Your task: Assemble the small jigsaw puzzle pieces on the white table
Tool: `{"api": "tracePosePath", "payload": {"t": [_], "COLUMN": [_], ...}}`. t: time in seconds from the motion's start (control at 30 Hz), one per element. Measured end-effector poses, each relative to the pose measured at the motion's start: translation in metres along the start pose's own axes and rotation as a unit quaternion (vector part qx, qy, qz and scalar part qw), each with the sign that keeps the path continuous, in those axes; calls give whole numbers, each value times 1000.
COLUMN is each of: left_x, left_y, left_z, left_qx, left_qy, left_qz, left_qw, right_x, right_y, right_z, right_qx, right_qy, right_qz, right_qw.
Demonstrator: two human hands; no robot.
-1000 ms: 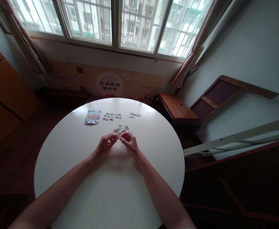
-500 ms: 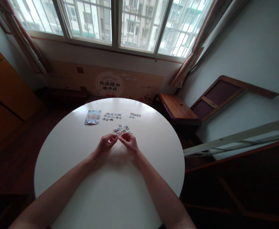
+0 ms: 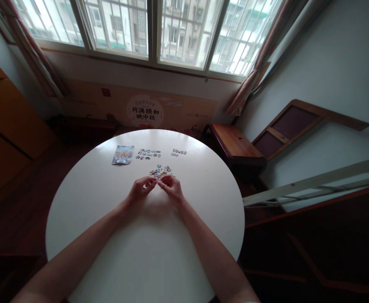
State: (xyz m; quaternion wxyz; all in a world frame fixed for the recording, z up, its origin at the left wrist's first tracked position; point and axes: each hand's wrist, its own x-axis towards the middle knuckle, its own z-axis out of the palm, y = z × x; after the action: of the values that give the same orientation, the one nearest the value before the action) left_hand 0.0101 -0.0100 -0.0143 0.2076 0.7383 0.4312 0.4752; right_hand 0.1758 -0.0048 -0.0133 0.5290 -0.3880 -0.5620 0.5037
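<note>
A loose heap of jigsaw puzzle pieces [image 3: 161,171] lies just beyond my fingertips on the white round table [image 3: 134,248]. My left hand [image 3: 143,187] and my right hand [image 3: 171,188] meet at the near side of the heap, fingers pinched close together. Between their fingertips is a small pale jigsaw puzzle piece [image 3: 158,180], partly covered by the fingers. Farther back, several puzzle pieces [image 3: 148,154] are laid out in rows. A smaller group of puzzle pieces [image 3: 179,152] sits to the right of them.
Left of the rows lies a colourful printed picture sheet [image 3: 123,155]. Past the table's far right edge stands a wooden bench [image 3: 235,143]. A barred window [image 3: 153,33] spans the wall ahead, with a printed banner [image 3: 143,111] below it.
Both hands stay pinched together at the same spot, with at most slight finger movement. The puzzle rows and the picture sheet look unchanged.
</note>
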Motion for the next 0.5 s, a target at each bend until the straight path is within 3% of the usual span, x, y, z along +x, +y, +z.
{"api": "tracePosePath", "payload": {"t": [0.5], "left_x": [0], "left_y": [-1], "left_z": [-1], "left_qx": [2], "left_qy": [10], "left_qz": [-12], "left_qw": [1000], "right_x": [0], "right_y": [3], "right_z": [0], "right_qx": [-20], "right_qy": [-6], "right_qz": [-2], "right_qw": [1000]}}
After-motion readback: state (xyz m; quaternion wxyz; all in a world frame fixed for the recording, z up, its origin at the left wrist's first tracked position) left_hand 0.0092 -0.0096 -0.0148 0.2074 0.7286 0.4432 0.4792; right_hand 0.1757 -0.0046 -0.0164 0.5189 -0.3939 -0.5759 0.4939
